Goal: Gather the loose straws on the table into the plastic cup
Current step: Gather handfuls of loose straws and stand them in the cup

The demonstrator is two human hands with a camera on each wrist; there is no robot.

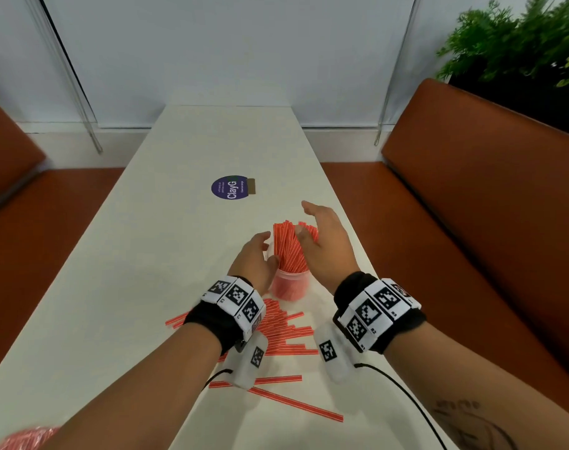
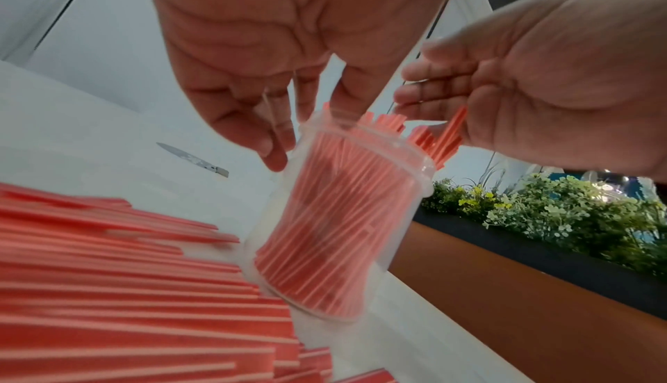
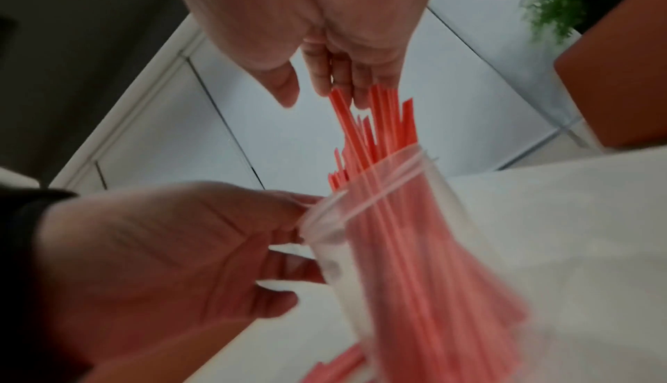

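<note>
My left hand (image 1: 255, 259) touches the plastic cup (image 1: 291, 284) at frame centre with loose fingers; my right hand (image 1: 325, 241), open, holds nothing. The loose straws (image 1: 286, 332) (long axis left-right) lie below the cup, nearer my left hand.

We are seeing the plastic cup (image 3: 415, 260) smeared by blur in the right wrist view, so its base is unreadable. In the head view, our left hand (image 1: 255, 261) is covering the cup's left side, and our wristbands are hiding part of the loose straws (image 1: 286, 332) lying on the bench (image 1: 146, 254). The small print on the purple sticker (image 1: 230, 187) is perhaps too fine to read.
</note>
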